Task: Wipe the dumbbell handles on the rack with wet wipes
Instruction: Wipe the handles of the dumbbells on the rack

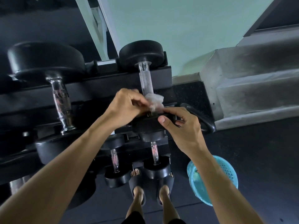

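The left hand (127,105) was observed with fingers curled, pinching a crumpled wet wipe (155,101) against the near end of the knurled handle (145,80) of a small dumbbell (142,52) lying on the upper tier of the black rack (103,81). The right hand (182,128) gripped that dumbbell's near head (145,125), thumb on top and fingers curled round its edge. A larger dumbbell (48,62) lay to the left on the same tier, and a blue basket (226,172) stood on the floor beside the person's sandalled feet (150,185).
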`<move>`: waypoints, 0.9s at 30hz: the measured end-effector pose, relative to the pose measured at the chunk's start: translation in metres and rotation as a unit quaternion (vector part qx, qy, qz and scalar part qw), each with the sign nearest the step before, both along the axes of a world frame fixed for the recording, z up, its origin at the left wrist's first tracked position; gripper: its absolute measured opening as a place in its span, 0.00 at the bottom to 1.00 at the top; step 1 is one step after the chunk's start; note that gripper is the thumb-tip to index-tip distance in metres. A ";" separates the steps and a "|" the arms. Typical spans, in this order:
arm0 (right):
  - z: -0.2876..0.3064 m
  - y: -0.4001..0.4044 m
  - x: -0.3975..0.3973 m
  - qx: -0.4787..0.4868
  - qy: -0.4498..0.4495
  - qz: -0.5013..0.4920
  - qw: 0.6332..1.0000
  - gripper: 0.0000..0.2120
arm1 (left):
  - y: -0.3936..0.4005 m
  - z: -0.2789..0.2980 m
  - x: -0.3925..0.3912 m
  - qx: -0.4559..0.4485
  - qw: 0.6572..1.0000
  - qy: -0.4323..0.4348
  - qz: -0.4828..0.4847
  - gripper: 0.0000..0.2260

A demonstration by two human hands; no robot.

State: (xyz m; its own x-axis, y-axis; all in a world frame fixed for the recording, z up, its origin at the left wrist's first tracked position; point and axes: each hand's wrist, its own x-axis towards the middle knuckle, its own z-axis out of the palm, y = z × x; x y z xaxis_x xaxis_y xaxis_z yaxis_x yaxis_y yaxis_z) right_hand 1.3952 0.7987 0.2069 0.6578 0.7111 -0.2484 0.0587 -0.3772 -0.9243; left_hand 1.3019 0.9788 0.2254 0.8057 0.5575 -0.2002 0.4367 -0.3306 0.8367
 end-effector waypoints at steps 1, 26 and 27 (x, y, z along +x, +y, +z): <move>0.000 0.000 0.000 0.002 -0.001 -0.004 1.000 0.15 | -0.003 0.000 -0.005 -0.002 0.999 0.020 -0.027 0.09; -0.003 -0.002 -0.004 -0.009 -0.001 -0.035 0.999 0.34 | 0.002 0.003 0.025 0.259 0.962 -0.082 0.029 0.04; -0.003 -0.001 -0.003 -0.011 0.003 -0.032 0.999 0.31 | 0.010 0.002 0.034 0.294 0.949 -0.096 0.066 0.05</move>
